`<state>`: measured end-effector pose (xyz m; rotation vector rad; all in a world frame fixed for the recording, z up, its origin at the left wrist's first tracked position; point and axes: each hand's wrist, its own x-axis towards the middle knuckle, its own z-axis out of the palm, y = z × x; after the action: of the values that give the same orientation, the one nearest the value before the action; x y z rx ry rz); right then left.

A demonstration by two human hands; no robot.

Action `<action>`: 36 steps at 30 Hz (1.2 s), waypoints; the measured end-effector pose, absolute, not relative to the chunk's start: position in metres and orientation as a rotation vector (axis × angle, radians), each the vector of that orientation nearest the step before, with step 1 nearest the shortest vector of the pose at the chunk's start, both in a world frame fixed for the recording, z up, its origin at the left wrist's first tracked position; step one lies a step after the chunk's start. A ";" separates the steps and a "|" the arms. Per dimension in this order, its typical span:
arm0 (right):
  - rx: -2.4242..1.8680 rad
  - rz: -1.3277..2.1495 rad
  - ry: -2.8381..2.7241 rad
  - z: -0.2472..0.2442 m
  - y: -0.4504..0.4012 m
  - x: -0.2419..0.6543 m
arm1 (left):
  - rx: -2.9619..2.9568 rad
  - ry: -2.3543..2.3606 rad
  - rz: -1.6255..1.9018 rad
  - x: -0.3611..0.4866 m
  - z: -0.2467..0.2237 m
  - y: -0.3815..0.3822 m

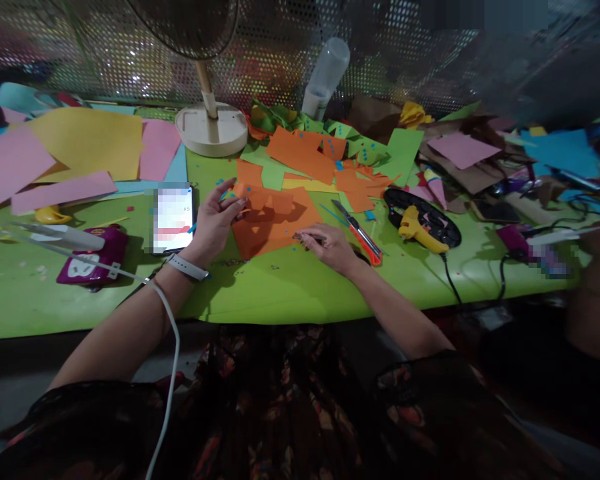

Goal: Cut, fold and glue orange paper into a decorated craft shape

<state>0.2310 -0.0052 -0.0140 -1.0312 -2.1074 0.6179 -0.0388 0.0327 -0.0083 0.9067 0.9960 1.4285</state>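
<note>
My left hand (219, 217) is closed in a pinch above the left part of an orange paper sheet (267, 237), with a small orange paper piece (247, 211) at its fingertips. Low over the sheet's right edge, my right hand (329, 248) has its fingers pressed together around something thin and dark, too small to name. Tiny blue bits lie scattered on and around the sheet. To the right of my right hand rests a utility knife (364, 240) with a red-orange handle. A lit phone (174, 217) lies just left of my left hand.
A yellow glue gun (423, 232) lies on a black tray (449, 230). Purple power socket (87, 263) and white cable (173, 320) are at left. Behind stand a fan (213, 133) and an upturned bottle (330, 67), amid coloured paper (95, 140). Another person's arm (597, 287) is at far right.
</note>
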 end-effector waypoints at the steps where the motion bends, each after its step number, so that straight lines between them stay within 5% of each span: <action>1: -1.035 0.627 -2.102 -0.014 -0.005 0.231 | 0.910 0.991 1.426 -0.039 -0.008 0.032; 25: -1.044 0.650 -1.715 0.030 -0.009 0.193 | 0.755 0.888 1.305 -0.002 0.000 -0.002; 36: -1.068 0.583 -1.706 0.013 0.010 0.174 | 0.652 0.909 1.238 0.000 0.001 -0.006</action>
<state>0.1741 0.0100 0.0127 -1.0683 -1.7063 0.5834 -0.0004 -0.0056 0.0012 0.6524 0.9085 1.2382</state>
